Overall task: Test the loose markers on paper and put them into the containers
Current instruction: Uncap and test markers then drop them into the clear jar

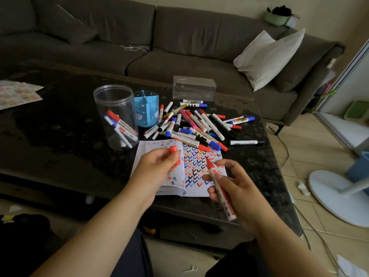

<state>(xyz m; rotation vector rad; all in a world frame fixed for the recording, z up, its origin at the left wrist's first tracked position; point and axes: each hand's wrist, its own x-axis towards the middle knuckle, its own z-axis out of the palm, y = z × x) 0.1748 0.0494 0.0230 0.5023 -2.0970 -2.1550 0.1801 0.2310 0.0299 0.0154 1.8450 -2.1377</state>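
Red marker point(219, 186) uncapped, tip pointing up-left over the open notebook point(199, 168), which is lying flat and showing rows of coloured check marks. Red cap point(173, 149) sitting above the left page. Loose markers point(197, 124) piling up beyond the notebook. Clear jar point(115, 116) holding a few markers; blue cup point(146, 108) standing beside it; clear box point(194, 88) sitting behind the pile.

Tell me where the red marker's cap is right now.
The red cap is pinched in the left hand, above the left page of the open notebook, just left of the uncapped red marker.
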